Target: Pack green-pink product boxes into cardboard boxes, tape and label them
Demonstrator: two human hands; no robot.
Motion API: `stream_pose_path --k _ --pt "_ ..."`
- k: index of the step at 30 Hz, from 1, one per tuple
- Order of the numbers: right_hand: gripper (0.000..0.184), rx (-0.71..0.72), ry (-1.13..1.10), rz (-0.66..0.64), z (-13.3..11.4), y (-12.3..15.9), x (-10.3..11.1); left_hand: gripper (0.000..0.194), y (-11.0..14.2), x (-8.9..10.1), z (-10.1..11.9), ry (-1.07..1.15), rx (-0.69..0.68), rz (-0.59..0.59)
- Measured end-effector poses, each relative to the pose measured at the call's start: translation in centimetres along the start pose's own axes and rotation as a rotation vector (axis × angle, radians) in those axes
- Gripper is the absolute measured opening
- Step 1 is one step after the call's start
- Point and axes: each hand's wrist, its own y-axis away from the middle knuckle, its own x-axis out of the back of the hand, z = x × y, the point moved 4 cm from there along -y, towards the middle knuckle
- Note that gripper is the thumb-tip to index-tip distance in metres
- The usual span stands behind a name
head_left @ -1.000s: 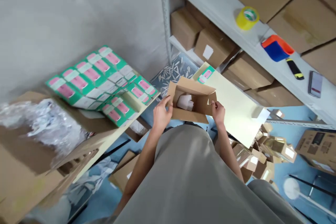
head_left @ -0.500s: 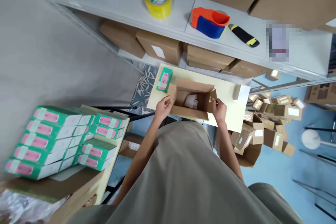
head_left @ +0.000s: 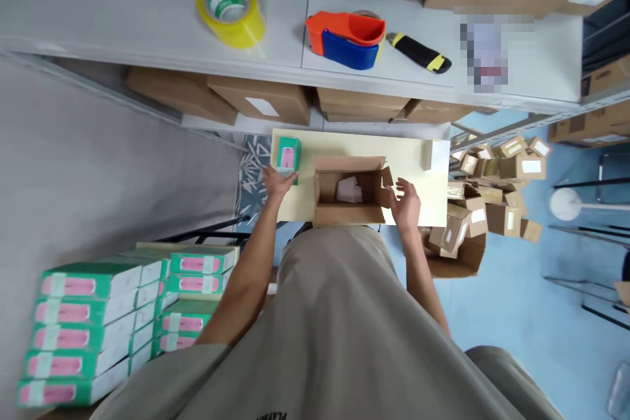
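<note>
An open cardboard box [head_left: 349, 214] stands on the pale yellow table, its flaps spread and crumpled white paper [head_left: 349, 190] inside. Left of it lies a small green box [head_left: 288, 154] with a pink picture on the front. My left hand [head_left: 278, 182] is at that green box's near end, thumb and fingers apart on either side; whether it touches is hard to tell. Beside the carton's right flap [head_left: 386, 178] is my right hand [head_left: 406, 205], fingers spread and holding nothing.
A shelf ahead carries yellow tape [head_left: 230, 11], an orange and blue tape dispenser [head_left: 346, 39] and a black and yellow utility knife [head_left: 419, 52]. Stacked green boxes [head_left: 69, 312] stand at lower left. Several cartons [head_left: 506, 220] lie on the floor to the right. A white box [head_left: 436, 155] sits on the table [head_left: 418, 210].
My left hand has left the carton's left side and moved left to the green box. The right hand has let go of the right flap and opened. The camera view has turned.
</note>
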Motion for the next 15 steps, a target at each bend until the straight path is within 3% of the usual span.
stream_pose_path --k 3,6,10,15 --pt "0.045 0.061 0.075 0.065 -2.6 1.5 0.9 0.094 -1.4 -1.7 -0.1 -0.012 0.074 -0.056" --pt "0.04 0.134 0.094 -0.116 -5.0 2.5 -0.5 0.086 -1.9 -2.5 -0.8 -0.115 0.134 -0.085" --pt "0.03 0.133 0.299 -0.406 -6.6 1.0 -5.6 0.073 -1.3 -2.0 -2.4 -0.074 0.117 -0.121" --pt "0.043 -0.133 0.569 -0.631 -5.8 -4.1 -12.3 0.059 1.6 0.5 -4.9 0.166 0.023 -0.095"
